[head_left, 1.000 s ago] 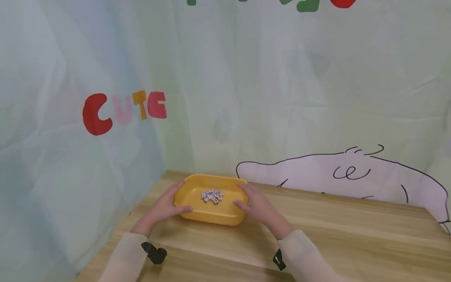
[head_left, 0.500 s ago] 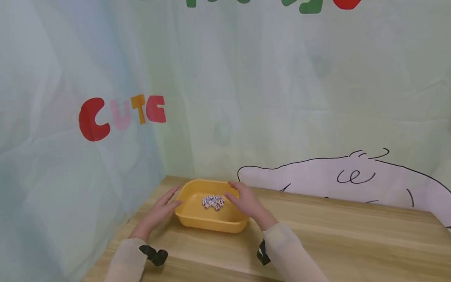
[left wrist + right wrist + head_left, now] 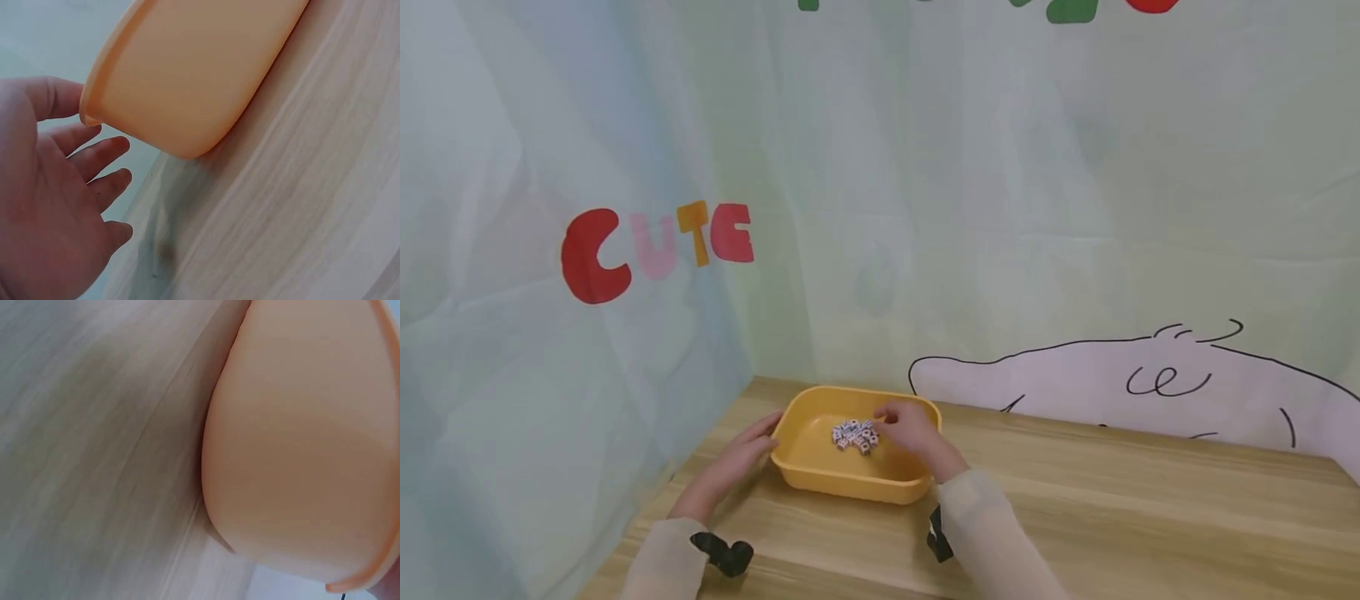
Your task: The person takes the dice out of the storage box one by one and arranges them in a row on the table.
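Note:
A shallow yellow plastic basin [image 3: 820,479] with rounded corners stands on the wooden table. Inside it, several small white dice [image 3: 852,437] with dark pips lie in a loose cluster. My left hand [image 3: 739,457] is at the basin's left end. In the left wrist view its thumb touches the rim, and the other fingers spread loosely below. My right hand [image 3: 913,432] reaches over the right rim, its bent fingertips at the right edge of the dice. Whether it pinches a die I cannot tell. The basin wall [image 3: 300,450] hides nearly all of this hand in the right wrist view.
The wooden tabletop [image 3: 1112,508] extends to the right of the basin. A pale cloth [image 3: 1000,208] with printed letters and a cartoon outline hangs behind and at the left, close to the basin. Dark wrist mounts [image 3: 722,553] sit on both sleeves.
Both hands let go of the basin's ends. My right hand moved left over the rim to the dice, its fingers bending; the left slid outward, then came back to the left rim.

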`<action>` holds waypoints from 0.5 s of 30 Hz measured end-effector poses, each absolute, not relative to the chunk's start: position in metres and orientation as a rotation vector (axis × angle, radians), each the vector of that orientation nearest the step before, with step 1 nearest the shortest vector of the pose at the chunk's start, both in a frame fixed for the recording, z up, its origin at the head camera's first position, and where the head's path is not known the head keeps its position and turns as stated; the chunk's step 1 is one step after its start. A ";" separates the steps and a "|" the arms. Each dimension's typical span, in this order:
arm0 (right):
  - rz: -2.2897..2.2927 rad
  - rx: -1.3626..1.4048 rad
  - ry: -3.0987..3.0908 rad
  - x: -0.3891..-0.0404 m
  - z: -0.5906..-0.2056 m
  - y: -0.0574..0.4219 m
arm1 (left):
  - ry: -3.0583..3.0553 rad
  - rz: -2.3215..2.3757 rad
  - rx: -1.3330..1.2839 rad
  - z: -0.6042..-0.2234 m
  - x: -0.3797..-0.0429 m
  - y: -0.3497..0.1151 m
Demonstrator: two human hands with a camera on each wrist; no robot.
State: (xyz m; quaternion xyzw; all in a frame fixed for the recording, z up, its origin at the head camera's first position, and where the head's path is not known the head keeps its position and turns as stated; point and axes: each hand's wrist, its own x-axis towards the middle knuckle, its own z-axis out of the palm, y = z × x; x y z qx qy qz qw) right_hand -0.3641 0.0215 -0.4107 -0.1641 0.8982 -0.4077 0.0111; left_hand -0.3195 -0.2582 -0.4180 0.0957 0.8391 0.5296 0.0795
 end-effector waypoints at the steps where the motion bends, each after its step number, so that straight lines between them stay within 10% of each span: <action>1: -1.263 -0.490 2.797 -0.364 -0.412 0.020 | 2.508 1.582 0.294 -0.418 -0.320 -0.258; 15: -1.180 -0.286 2.760 -0.355 -0.422 -0.019 | 2.494 1.607 0.249 -0.420 -0.307 -0.284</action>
